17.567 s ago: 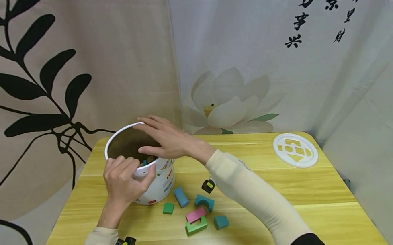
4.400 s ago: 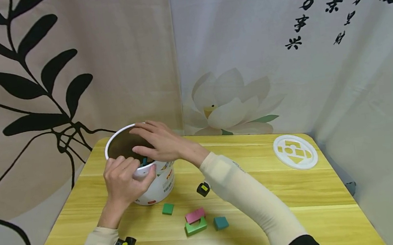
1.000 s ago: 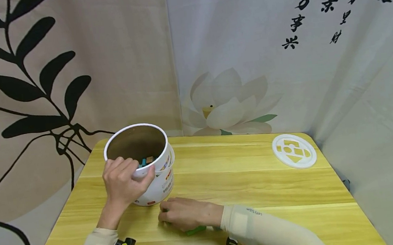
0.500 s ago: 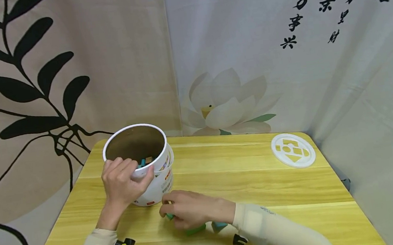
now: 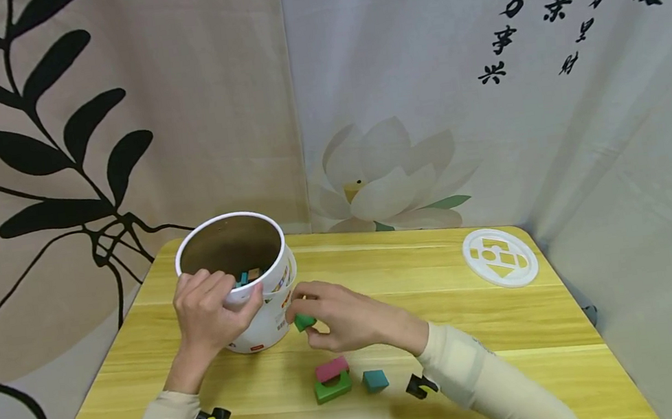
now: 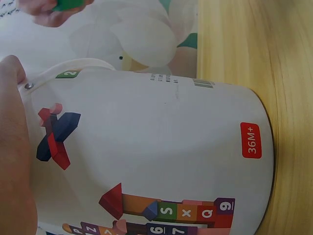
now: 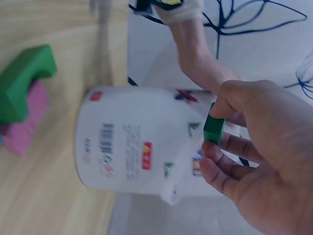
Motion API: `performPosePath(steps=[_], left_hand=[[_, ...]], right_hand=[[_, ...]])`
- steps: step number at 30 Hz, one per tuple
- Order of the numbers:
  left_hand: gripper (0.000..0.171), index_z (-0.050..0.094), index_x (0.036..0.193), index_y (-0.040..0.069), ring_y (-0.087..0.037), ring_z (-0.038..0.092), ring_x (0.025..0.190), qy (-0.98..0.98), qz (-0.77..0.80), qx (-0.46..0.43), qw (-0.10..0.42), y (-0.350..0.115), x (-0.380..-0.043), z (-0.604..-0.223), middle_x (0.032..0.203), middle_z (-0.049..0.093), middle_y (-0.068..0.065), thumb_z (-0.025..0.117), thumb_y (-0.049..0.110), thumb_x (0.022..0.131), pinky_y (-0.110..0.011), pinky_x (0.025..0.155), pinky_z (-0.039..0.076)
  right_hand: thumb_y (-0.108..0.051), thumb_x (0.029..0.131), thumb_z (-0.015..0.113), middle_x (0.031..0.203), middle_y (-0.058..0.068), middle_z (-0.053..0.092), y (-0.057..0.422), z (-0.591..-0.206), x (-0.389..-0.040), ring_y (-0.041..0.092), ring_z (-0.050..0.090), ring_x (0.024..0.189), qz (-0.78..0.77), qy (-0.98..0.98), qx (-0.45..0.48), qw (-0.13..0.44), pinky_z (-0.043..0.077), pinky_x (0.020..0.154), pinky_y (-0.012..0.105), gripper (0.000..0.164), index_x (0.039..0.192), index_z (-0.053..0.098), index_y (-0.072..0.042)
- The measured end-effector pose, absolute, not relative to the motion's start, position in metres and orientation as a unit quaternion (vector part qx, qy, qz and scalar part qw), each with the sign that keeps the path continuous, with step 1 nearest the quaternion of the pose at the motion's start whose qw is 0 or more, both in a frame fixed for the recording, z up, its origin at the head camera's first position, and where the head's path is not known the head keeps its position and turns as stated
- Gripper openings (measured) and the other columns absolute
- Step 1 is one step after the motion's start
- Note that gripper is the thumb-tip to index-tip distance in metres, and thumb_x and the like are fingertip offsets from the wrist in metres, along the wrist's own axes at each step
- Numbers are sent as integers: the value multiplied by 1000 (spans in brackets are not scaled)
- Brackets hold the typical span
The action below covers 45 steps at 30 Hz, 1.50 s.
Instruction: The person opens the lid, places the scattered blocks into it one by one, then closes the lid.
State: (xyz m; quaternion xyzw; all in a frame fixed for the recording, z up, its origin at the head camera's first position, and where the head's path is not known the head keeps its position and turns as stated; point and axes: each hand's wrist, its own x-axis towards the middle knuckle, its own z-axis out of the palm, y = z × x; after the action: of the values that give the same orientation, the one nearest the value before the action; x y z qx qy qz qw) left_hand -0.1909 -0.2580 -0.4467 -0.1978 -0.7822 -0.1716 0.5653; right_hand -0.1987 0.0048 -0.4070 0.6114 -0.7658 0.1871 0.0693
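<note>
A white bucket (image 5: pixel 258 318) with printed toy-block pictures stands at the left of the table, several blocks (image 5: pixel 250 276) showing inside it. My left hand (image 5: pixel 211 313) grips its near rim, thumb outside and fingers over the edge. Beside the bucket's right wall, my right hand (image 5: pixel 348 315) pinches a small green block (image 5: pixel 304 321) above the table; in the right wrist view the green block (image 7: pixel 214 126) sits between thumb and fingertips. On the table below lie a green notched block (image 5: pixel 333 388), a pink block (image 5: pixel 332 369) against it, and a teal block (image 5: pixel 375 380).
A white round plate with cut-out shapes (image 5: pixel 500 258) lies at the table's far right. The wooden table (image 5: pixel 418 276) ends at the back against a curtain (image 5: pixel 397 92) with printed plants and characters.
My right hand has picked the small green block off the table and raised it beside the bucket. Earlier, a blue block and a blue arch left the table. My left hand stays on the rim.
</note>
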Motion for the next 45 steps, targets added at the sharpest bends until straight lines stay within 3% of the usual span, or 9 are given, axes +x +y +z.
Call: performPosePath(steps=[15, 24, 45], left_hand=[[47, 42, 50, 13, -21, 36, 45, -780, -178, -198, 566, -258, -190, -445, 44, 42, 1, 66, 44, 75, -44, 52, 29], [47, 42, 50, 13, -20, 35, 44, -777, -177, -200, 569, -258, -190, -446, 44, 42, 1, 66, 44, 76, -43, 52, 27], [47, 40, 50, 13, -20, 33, 44, -769, -174, -205, 580, -255, -191, -443, 44, 37, 3, 67, 42, 75, -43, 51, 26]], right_hand=[[-5, 82, 65, 103, 1, 58, 5, -362, -239, 7, 51, 87, 253, -755, 588, 141, 45, 75, 19, 25, 108, 68, -6], [-6, 83, 67, 104, 6, 63, -16, -344, -260, 13, 55, 81, 267, -749, 581, 174, 46, 69, 22, 25, 107, 71, -1], [-10, 93, 66, 116, 3, 64, -76, -334, -288, 14, 56, 97, 187, -802, 558, 104, 47, 84, 22, 29, 122, 70, -8]])
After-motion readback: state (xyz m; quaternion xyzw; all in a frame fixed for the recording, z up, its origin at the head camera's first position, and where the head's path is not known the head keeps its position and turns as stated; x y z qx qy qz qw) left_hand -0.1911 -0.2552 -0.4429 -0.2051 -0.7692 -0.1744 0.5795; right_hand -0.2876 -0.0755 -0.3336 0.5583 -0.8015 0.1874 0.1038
